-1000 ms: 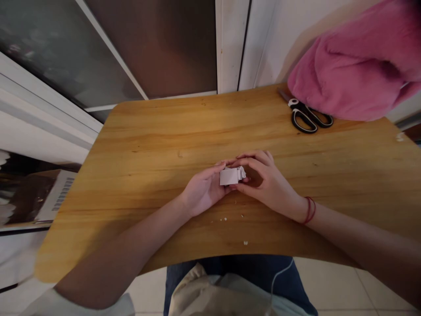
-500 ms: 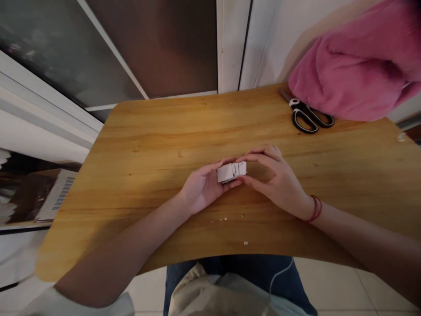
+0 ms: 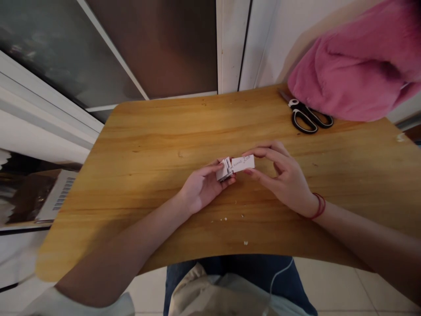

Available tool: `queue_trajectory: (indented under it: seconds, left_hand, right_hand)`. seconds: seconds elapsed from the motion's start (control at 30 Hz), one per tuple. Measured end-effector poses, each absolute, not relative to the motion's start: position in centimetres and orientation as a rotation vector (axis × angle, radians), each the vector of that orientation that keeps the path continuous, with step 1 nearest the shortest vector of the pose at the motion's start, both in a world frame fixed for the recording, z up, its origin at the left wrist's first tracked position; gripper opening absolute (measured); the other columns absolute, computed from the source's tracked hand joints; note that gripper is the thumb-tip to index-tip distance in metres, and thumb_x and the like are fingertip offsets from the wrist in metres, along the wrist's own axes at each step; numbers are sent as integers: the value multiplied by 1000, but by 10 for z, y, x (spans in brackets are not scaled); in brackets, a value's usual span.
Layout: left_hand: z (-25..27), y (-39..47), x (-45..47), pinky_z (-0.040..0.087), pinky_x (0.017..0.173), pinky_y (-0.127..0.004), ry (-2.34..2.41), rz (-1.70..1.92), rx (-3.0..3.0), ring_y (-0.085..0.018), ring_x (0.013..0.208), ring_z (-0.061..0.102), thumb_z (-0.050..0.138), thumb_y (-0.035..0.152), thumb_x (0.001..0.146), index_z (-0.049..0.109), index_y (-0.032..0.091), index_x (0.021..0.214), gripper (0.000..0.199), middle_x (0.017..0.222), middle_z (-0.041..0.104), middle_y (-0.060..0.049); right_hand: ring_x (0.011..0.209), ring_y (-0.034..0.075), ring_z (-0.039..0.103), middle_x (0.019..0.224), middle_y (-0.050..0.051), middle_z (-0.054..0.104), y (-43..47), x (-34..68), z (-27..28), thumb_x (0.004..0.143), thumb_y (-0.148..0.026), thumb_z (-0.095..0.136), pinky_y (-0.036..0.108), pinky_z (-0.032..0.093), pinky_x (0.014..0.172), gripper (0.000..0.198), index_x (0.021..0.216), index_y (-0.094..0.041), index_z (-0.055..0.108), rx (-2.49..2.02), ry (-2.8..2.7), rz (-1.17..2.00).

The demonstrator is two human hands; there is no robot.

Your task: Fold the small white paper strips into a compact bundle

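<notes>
A small stack of white paper slips (image 3: 224, 170) rests in my left hand (image 3: 200, 186), the thumb pressing on top and the fingers beneath. My right hand (image 3: 284, 177) pinches a single paper slip (image 3: 242, 163) by its right end, between thumb and fingertips. Dark handwriting shows on this slip, too small to read for certain. Its left end meets or overlaps the stack's right side. Both hands are above the middle of the wooden table (image 3: 158, 145).
Black-handled scissors (image 3: 305, 115) lie at the table's back right, against a pink plush cloth (image 3: 345, 74). Tiny white paper scraps (image 3: 225, 219) dot the table near its front edge. A cardboard box (image 3: 49, 195) stands to the left, beyond the table.
My right hand has moved slightly right, drawing one written slip out from the stack. My left hand stays in place with the rest of the slips.
</notes>
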State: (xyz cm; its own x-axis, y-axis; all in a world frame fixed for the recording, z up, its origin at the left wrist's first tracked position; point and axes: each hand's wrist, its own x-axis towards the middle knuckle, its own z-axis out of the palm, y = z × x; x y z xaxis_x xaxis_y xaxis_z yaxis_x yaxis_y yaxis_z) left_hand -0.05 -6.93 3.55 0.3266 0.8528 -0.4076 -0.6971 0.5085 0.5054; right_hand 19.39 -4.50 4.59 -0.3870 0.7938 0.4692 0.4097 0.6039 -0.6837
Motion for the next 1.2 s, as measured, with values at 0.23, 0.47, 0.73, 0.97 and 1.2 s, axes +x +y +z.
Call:
queue_trajectory:
  seconds: [0.23, 0.47, 0.73, 0.97, 1.2]
  left_hand:
    - [37, -69, 0, 56, 81, -32, 680, 1026, 224, -19, 81, 68, 49, 9, 85, 68, 8, 80, 20, 88, 71, -10]
    - [39, -71, 1, 55, 89, -36, 680, 1043, 228, -22, 93, 68, 46, 13, 85, 67, 9, 74, 23, 86, 70, -12]
    - [37, -73, 1, 53, 84, -32, 627, 959, 325, -19, 92, 68, 50, 10, 84, 63, 13, 91, 16, 94, 70, -9]
    - [38, -75, 2, 52, 84, -31, 618, 927, 323, -15, 82, 66, 50, 7, 83, 64, 11, 93, 18, 90, 69, -7]
    - [38, -75, 2, 52, 76, -26, 593, 908, 348, -14, 82, 64, 52, 9, 85, 65, 11, 95, 17, 89, 67, -6]
  right_hand:
    - [100, 24, 58, 101, 6, 61, -45, 194, 46, 84, -30, 67, 44, 48, 90, 21, 105, -25, 65, -923, -2008, 585]
    - [97, 24, 56, 99, 6, 60, -44, 194, 46, 85, -29, 66, 45, 45, 90, 21, 106, -25, 65, -898, -2134, 489]
    - [101, 25, 53, 101, 8, 59, -47, 189, 36, 87, -28, 63, 46, 43, 91, 24, 110, -22, 64, -882, -2211, 449]
    - [107, 26, 51, 106, 9, 59, -48, 189, 37, 85, -29, 66, 48, 42, 97, 27, 111, -22, 62, -936, -2199, 560]
    - [113, 27, 49, 115, 11, 57, -47, 189, 37, 82, -38, 70, 49, 42, 101, 47, 122, -20, 56, -921, -2227, 640]
